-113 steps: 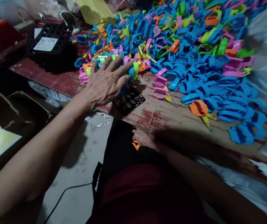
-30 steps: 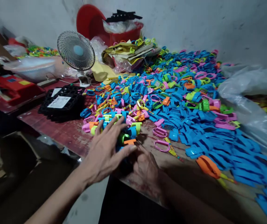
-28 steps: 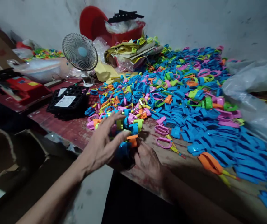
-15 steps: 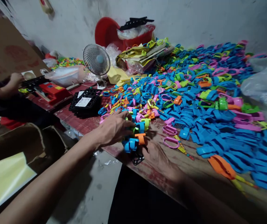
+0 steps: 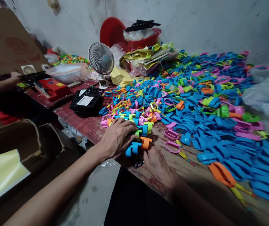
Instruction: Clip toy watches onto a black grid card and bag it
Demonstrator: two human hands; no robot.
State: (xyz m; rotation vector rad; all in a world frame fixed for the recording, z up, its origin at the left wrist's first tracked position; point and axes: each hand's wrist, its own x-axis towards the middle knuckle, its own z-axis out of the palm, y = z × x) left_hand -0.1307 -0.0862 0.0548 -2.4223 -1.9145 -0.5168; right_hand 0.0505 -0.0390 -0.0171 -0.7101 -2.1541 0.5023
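Observation:
My left hand (image 5: 119, 138) lies at the near edge of the wooden table (image 5: 82, 125), fingers curled together over a cluster of blue, green and orange plastic pieces (image 5: 138, 147). These pieces stand in a small black grid tray (image 5: 138, 162), and only one corner of it shows. My right hand (image 5: 156, 163) is just right of the tray, dark and smeared, and its fingers are unclear. A wide heap of mostly blue plastic clips (image 5: 207, 125) covers the table beyond.
A stack of black trays (image 5: 87, 101) with a white label sits left of the heap, a small fan (image 5: 101, 58) behind it. At far left another person's hand (image 5: 14, 77) holds a black tray near a red box (image 5: 54, 88). An open cardboard box (image 5: 19, 147) stands below.
The view has lifted from my lap to the table and wall. My left hand went from spread flat to curled over the pieces. My right hand came up from below the table edge.

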